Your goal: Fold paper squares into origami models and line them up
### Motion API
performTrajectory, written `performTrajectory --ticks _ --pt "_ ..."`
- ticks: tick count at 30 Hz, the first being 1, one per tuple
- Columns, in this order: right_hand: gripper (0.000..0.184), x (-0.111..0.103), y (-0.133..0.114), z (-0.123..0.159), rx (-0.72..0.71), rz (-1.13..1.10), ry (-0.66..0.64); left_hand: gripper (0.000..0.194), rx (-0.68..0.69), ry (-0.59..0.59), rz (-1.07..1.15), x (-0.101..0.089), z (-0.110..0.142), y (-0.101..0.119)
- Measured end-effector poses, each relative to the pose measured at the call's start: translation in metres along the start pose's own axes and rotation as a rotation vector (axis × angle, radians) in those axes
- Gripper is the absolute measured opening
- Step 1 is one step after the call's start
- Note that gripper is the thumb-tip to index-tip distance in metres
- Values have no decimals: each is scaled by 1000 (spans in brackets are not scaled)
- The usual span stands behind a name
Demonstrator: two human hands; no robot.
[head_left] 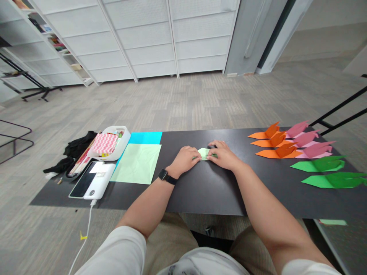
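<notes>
A small folded piece of light green paper [203,154] lies on the dark table between my hands. My left hand [187,159], with a black watch on the wrist, has its fingers closed on the paper's left end. On the opposite end, the fingers and thumb of my right hand [222,154] are closed on it, hiding part of that side. Left of my hands, a flat light green sheet [137,163] overlaps a blue sheet [146,137].
Folded paper birds stand at the right: orange [276,151], pink [315,150] and green [329,180]. A white box [126,139] with a pink-patterned item, a phone [83,179], a white power bank [99,183] with a cable and black cloth [78,144] occupy the left end.
</notes>
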State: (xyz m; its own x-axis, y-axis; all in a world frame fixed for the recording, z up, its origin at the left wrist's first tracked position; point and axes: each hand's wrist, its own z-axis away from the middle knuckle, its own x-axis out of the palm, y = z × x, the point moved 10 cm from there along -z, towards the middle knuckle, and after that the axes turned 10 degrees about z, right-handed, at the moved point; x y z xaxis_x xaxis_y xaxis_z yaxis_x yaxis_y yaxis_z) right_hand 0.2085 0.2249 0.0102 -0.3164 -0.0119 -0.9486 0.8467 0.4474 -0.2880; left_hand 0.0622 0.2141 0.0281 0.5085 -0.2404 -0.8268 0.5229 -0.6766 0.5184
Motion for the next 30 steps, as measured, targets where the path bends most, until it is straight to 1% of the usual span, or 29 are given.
performTrajectory --ticks 8,12,19,22,26,30 --pt "9 4 2 -1 35 41 12 13 -29 17 1 0 -2 -3" --pt "6 3 3 -1 59 53 42 12 -32 19 2 0 -2 -4" --pt "6 2 3 -2 75 51 64 12 -19 11 1 0 -2 -1" --pt "4 2 7 -2 84 43 87 17 -10 -4 2 0 -2 2" --pt "10 0 10 -2 82 23 103 23 1 -21 8 2 -2 3" --pt "20 -2 6 -2 92 27 109 24 -7 -27 22 3 -2 1"
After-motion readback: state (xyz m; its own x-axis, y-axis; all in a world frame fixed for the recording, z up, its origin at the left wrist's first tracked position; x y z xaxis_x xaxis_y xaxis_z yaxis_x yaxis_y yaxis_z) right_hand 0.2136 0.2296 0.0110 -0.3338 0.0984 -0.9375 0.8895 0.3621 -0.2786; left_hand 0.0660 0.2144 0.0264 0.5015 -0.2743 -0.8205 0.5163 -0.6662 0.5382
